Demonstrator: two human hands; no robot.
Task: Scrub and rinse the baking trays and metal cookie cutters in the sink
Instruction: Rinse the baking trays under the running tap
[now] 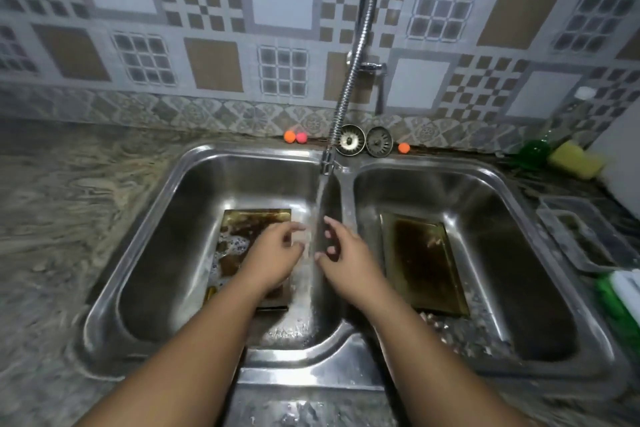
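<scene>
Baking tray (pixel 254 218) number one lies flat in the left basin of the sink (pixel 194 156), brown and greasy with some suds on it. Left hand (pixel 273 255) hovers over it, fingers loosely curled, holding nothing, tips right at the water stream (pixel 320 204) from the faucet (pixel 349 80). Right hand (pixel 346 253) is on the other side of the stream, same loose curl, also holding nothing. Second tray (pixel 424 263) sits flat in the right basin, dark with grime. Yellow sponge (pixel 576 159) is on the table, far right.
</scene>
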